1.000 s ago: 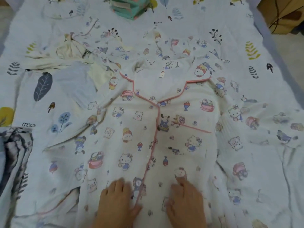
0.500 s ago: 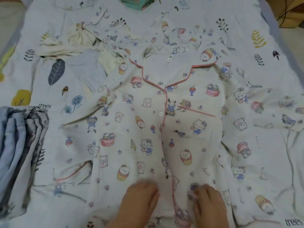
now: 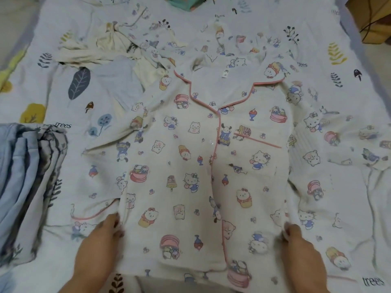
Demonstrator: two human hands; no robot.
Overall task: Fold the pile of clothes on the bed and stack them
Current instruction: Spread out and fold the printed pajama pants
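A white pajama shirt [image 3: 190,166] with cartoon prints and pink piping lies front-up and buttoned in the middle of the bed, collar away from me, sleeves spread to both sides. My left hand [image 3: 99,244] grips the shirt's left side edge near the hem. My right hand [image 3: 300,250] holds the right side edge at about the same height, its fingertips tucked under the fabric. A loose pile of clothes [image 3: 110,49], cream, light blue and printed, lies at the upper left.
A folded blue and grey stack [image 3: 27,182] sits at the left edge of the bed. A folded teal stack [image 3: 186,3] shows at the top. The leaf-print bedsheet [image 3: 342,60] covers the bed. A wooden piece of furniture [image 3: 372,15] with a cable stands beyond the top right corner.
Both hands moved apart from the shirt's middle near the button line out to its left and right side edges. The view shifted down and closer.
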